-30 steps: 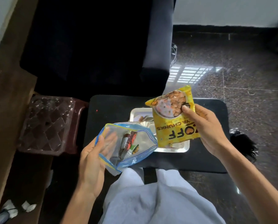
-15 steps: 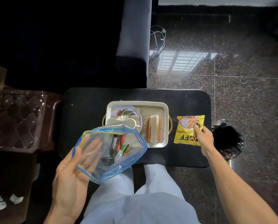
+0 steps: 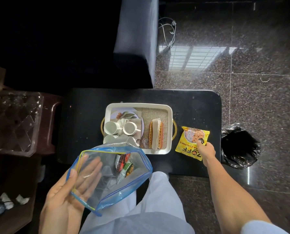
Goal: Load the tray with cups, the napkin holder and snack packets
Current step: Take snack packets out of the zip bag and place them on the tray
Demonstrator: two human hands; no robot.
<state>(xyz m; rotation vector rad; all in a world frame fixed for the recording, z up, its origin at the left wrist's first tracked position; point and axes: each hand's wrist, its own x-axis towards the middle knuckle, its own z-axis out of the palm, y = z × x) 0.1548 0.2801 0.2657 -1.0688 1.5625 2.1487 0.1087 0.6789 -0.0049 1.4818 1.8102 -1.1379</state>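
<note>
Packet-loading is looking like the step in hand: cups [image 3: 110,128] and napkin holder [image 3: 155,134] are already sitting in the tray [image 3: 169,129]. One yellow snack packet [image 3: 189,144] is lying on the worktop [image 3: 83,115] just right of the tray. The right hand [image 3: 207,152] is touching its near edge, but whether that grip is pinching or only pressing I cannot tell. The left hand [image 3: 63,200] is carrying a zip bag [image 3: 134,181] on straight fingers, grip wide, with more packets [image 3: 124,166] showing inside. Next, the yellow snack packet is likely needing a firm pinch and a lift over the rim.
</note>
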